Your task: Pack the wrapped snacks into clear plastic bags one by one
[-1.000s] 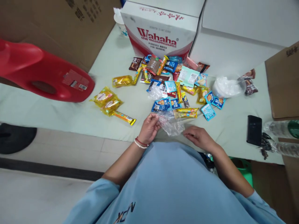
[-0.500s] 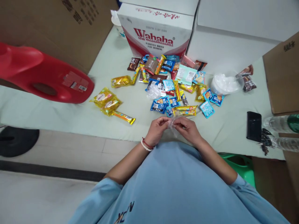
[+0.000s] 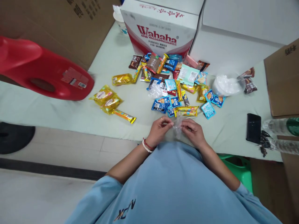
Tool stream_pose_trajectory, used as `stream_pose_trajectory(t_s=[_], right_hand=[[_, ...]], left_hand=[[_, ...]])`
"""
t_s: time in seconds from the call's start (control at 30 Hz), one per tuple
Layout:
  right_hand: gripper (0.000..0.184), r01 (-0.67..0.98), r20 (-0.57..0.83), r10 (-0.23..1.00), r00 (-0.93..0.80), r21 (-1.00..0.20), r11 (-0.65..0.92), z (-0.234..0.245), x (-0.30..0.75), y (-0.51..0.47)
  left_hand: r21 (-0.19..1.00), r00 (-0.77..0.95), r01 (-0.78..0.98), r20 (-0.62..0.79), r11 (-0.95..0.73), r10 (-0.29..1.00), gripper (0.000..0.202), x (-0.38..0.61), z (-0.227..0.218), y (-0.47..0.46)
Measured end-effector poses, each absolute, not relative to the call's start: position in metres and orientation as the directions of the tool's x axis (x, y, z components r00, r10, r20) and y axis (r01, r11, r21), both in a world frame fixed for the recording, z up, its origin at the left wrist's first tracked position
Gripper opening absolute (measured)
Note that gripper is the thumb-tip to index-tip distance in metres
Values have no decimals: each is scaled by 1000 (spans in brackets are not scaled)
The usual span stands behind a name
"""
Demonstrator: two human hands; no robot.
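Observation:
A small clear plastic bag (image 3: 178,128) hangs crumpled between my hands at the table's front edge. The fingertips of my left hand (image 3: 160,130) are pinched at the bag's left side. On its right side, my right hand (image 3: 193,132) holds the film between thumb and fingers. Just beyond the fingers lie yellow stick snacks (image 3: 186,111) and blue snack packets (image 3: 160,104). Another crumpled clear bag (image 3: 155,92) rests on the pile of wrapped snacks. Off to the left are yellow-wrapped snacks (image 3: 106,99) and a single yellow stick packet (image 3: 124,116).
A white Wahaha box (image 3: 161,34) stands behind the snacks. At the left is a large red jug (image 3: 53,74). A white plastic tub (image 3: 227,85) holds clear plastic. A black phone (image 3: 253,127), keys (image 3: 264,141) and clear bottles (image 3: 277,126) lie at the right.
My hands have moved slightly apart, and more of the clear bag shows between them. The whole view has shifted a little.

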State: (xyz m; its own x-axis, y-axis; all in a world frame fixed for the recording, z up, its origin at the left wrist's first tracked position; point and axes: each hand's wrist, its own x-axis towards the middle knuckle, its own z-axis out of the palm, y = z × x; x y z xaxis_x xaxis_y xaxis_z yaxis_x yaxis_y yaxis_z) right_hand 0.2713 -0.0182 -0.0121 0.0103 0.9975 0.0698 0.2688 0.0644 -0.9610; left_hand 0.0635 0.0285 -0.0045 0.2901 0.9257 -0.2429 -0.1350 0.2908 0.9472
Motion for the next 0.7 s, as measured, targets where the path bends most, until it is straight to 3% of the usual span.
stream_pose_trajectory(t_s=[0.2,0.37,0.5,0.57,0.7], right_hand=[[18,49,-37,981,190,-998,-47,-16,288,-23],[31,-100,-250,928,277,-968,-231,-24,305,-37],[44,187,-405,909,98,-890,-417,-24,339,-48],[48,335,-409,906,113,-842,-422,-17,357,-51],[42,517,-110,966,235,-827,-220,8,358,-45]], left_hand=[[761,198,-443,-433,474,879,52,43,-14,34],[676,151,-583,-454,451,878,50,15,-21,30],[659,95,-633,-453,405,886,44,-3,-27,20],[664,93,-632,-447,400,889,40,-8,-27,14],[678,130,-611,-423,409,897,35,-8,-19,6]])
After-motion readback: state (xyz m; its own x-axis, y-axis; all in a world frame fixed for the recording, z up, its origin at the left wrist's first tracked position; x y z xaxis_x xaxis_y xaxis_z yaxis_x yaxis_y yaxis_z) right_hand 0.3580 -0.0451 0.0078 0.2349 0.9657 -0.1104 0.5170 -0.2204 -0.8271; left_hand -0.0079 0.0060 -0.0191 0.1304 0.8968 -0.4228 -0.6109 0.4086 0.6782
